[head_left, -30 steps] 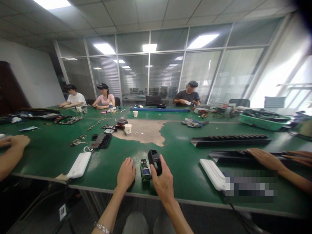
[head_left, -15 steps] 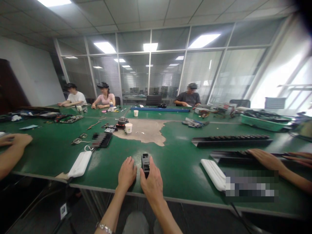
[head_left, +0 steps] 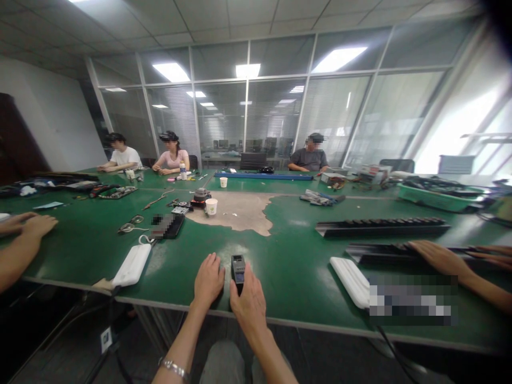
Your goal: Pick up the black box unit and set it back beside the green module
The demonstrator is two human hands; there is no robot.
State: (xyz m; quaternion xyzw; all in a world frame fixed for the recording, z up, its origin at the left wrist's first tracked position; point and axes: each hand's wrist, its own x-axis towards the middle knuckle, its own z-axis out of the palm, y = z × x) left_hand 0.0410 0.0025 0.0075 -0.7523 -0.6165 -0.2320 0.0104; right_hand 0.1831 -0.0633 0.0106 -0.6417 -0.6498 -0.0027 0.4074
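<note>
My right hand (head_left: 248, 300) is around the near end of a small dark grey boxy device (head_left: 238, 262) on the green table (head_left: 292, 282). Its thumb lies along the device's left side and its fingers along the right. A recess at the far end and a bluish, screen-like patch show on the device; its near part is hidden by the hand. Just to the left, my left hand (head_left: 208, 281) rests palm down on the tabletop, fingers extended and holding nothing. A narrow gap separates it from the device.
White power banks (head_left: 134, 264) lie either side. A paper cup (head_left: 211, 206) stands on the brown patch ahead, near glasses (head_left: 131, 224) and a phone (head_left: 173, 226). At right, another person's hand (head_left: 440, 258) touches a black channel strip (head_left: 372, 253). Several people sit around.
The view has tilted slightly. A bluish patch now shows on the device, where dark detail was before. My hands have hardly moved.
</note>
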